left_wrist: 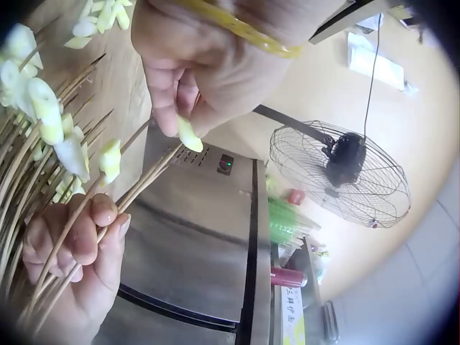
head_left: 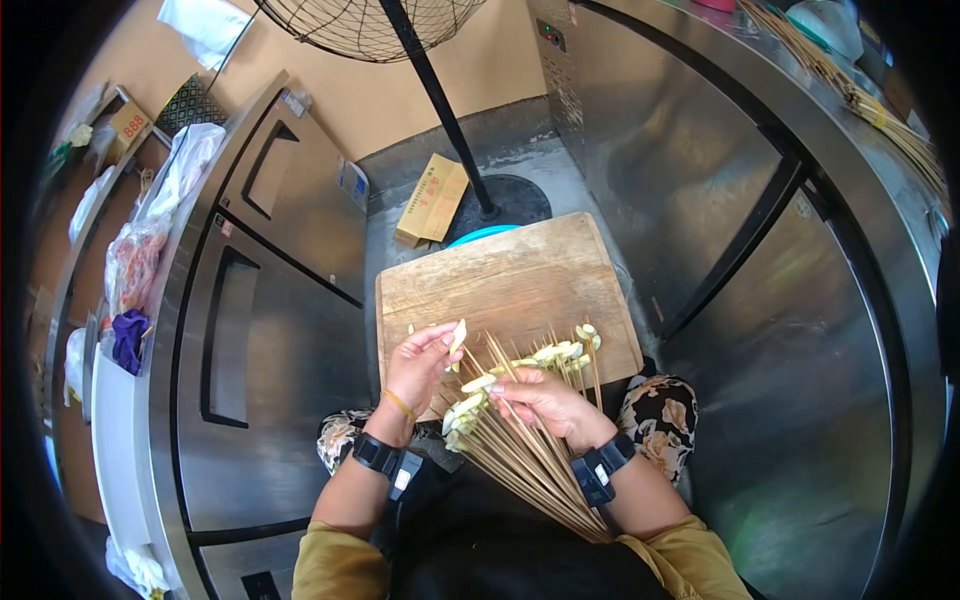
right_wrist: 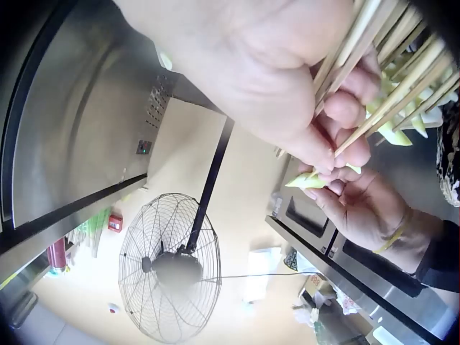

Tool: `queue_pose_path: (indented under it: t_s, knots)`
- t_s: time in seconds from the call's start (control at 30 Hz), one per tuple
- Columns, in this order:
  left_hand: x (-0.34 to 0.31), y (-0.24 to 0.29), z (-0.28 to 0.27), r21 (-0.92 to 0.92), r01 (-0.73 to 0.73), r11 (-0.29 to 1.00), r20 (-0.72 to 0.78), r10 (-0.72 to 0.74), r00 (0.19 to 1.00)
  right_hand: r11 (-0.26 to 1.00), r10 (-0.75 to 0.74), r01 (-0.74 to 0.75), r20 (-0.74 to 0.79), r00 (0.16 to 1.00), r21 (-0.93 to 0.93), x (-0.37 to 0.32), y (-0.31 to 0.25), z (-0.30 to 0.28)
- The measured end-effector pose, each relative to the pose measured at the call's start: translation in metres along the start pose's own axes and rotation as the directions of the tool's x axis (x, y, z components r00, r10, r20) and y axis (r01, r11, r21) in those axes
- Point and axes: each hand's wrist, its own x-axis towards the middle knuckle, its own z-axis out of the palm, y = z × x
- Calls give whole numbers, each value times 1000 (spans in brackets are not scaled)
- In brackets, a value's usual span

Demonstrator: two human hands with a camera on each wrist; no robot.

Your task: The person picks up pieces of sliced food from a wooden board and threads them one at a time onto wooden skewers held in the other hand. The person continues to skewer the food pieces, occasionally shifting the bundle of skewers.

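Observation:
The left hand (head_left: 418,372) pinches a pale yellow-green slice (head_left: 458,336) between thumb and fingers above the wooden board. In the left wrist view that slice (left_wrist: 190,135) is beside the tips of thin skewers (left_wrist: 154,171). The right hand (head_left: 548,400) grips several bamboo skewers (head_left: 530,450), one with a slice (left_wrist: 110,160) on it just above the fingers. More skewers with pale slices (head_left: 462,415) lie around the right hand, over the lap and the board's near edge. In the right wrist view the left hand (right_wrist: 370,208) is close to the right fingertips.
The wooden board (head_left: 500,280) lies in front of the knees. Beyond it stand a cardboard box (head_left: 432,200) and a fan (head_left: 430,90) on a black base. Steel cabinets (head_left: 270,350) flank both sides; a skewer bundle (head_left: 850,95) lies on the right-hand counter.

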Motion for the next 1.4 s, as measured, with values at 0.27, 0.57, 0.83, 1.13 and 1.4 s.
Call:
queue_pose_path:
  t_s: [0.27,0.57,0.83,1.13,1.4]
  knots:
    - [-6,-2,-1,244,-149,958,48,142,989,1000,-17,16,22,1000,20,5,7,-6]
    - [-24,1,14,401,-268,876,49,271,961,998,-57,57,22,998,21,3,9,-4]
    - [-35,-17,21,565,-280,776,136,247,960,996,-83,83,4,997,18,5,13,-8]
    - [-31,-42,24,732,-330,597,132,350,927,937,-318,260,-260,912,-233,-1,3,-5]
    - [-10,-56,-11,513,-300,804,178,242,954,944,-93,66,71,993,323,-6,-4,-11]
